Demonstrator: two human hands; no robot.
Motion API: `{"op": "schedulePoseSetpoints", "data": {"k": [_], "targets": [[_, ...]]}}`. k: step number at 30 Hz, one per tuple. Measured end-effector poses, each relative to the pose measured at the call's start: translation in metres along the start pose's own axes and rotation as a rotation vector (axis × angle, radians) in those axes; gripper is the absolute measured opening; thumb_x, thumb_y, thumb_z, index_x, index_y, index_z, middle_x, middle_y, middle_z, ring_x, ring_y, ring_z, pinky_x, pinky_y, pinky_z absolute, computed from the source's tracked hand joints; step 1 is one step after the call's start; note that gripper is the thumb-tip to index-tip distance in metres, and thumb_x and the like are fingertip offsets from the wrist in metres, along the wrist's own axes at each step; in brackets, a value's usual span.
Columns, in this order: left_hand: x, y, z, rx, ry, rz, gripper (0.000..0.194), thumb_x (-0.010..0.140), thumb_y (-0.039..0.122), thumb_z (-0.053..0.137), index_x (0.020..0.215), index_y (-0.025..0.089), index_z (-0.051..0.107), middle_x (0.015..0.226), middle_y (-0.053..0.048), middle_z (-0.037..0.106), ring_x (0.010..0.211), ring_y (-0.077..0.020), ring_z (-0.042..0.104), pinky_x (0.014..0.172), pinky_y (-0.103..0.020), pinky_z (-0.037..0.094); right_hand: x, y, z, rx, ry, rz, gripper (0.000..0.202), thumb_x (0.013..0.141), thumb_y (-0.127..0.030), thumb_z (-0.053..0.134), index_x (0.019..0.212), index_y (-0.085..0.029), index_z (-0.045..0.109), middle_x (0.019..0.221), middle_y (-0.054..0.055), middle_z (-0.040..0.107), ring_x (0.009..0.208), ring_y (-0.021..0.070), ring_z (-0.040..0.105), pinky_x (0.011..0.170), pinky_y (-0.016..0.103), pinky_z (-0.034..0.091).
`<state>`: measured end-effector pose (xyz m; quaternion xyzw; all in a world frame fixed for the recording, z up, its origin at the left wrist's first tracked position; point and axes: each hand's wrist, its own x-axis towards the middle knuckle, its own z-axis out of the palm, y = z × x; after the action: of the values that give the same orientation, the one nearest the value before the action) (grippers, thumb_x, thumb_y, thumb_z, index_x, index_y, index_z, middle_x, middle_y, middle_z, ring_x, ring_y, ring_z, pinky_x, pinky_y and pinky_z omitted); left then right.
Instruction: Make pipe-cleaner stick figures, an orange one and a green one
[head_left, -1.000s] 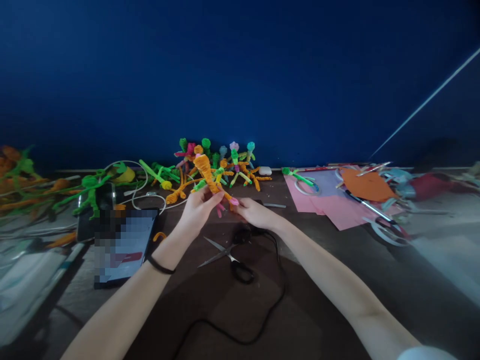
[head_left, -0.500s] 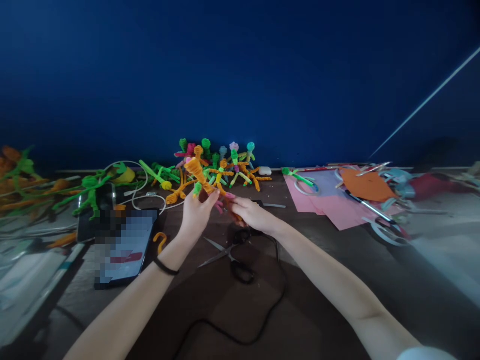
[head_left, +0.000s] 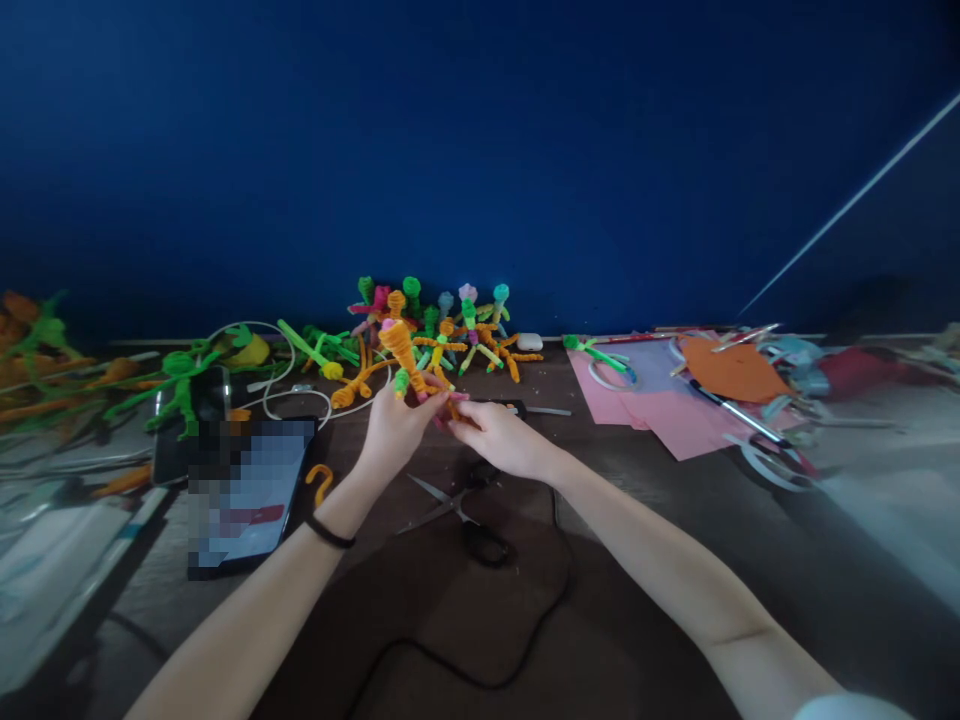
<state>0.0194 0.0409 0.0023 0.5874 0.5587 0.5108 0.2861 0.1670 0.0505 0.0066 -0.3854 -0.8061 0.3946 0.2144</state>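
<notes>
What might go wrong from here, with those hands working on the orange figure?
The scissors lie open just below the hands, so a lowered wrist might meet the blades. The black cord runs out beneath the right wrist and might snag a moving arm. The standing figures crowd close behind the orange figure, so a bump could topple some.

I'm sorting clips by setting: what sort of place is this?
Probably a craft desk: the left hand holds an orange fuzzy figure, more fuzzy figures crowd behind it, and open scissors and pink paper lie out.
</notes>
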Motion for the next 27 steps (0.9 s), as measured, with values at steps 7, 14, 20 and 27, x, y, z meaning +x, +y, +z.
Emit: {"op": "schedulePoseSetpoints", "data": {"k": [7,14,20,27], "targets": [[0.001,0.002,-0.008,0.049,-0.214,0.008,0.014,0.066,0.027,0.059,0.074,0.015,0.059,0.057,0.001,0.057,0.046,-0.0121,0.053,0.046,-0.024,0.043,-0.004,-0.003,-0.017,-0.081,-0.006,-0.009,0.030,0.082,-0.036,0.042,0.074,-0.013,0.059,0.057,-0.001,0.048,0.054,0.0086,0.040,0.053,0.022,0.027],[0.003,0.009,-0.016,-0.008,-0.369,-0.028,0.009,0.065,0.026,0.060,0.069,0.017,0.059,0.055,0.002,0.058,0.041,-0.0122,0.053,0.042,-0.024,0.045,0.001,0.001,-0.038,0.107,0.010,-0.025,0.026,0.079,-0.030,0.044,0.066,-0.012,0.056,0.056,-0.003,0.045,0.048,0.0058,0.034,0.050,0.021,0.026],[-0.001,0.017,-0.017,-0.185,-0.431,-0.120,0.016,0.060,0.026,0.068,0.069,0.016,0.059,0.058,0.000,0.059,0.047,-0.0144,0.057,0.039,-0.025,0.049,0.004,0.009,-0.039,0.355,-0.022,0.044,0.020,0.074,-0.031,0.052,0.064,-0.015,0.047,0.047,-0.008,0.029,0.042,0.0040,0.024,0.043,0.020,0.017],[-0.003,0.017,-0.014,-0.370,-0.418,-0.145,0.020,0.060,0.026,0.069,0.072,0.015,0.057,0.063,-0.002,0.062,0.059,-0.0164,0.062,0.046,-0.025,0.051,0.006,0.017,-0.027,0.632,-0.220,0.070,0.028,0.071,-0.038,0.058,0.065,-0.015,0.043,0.050,-0.008,0.031,0.041,0.0027,0.022,0.041,0.020,0.013]]}}
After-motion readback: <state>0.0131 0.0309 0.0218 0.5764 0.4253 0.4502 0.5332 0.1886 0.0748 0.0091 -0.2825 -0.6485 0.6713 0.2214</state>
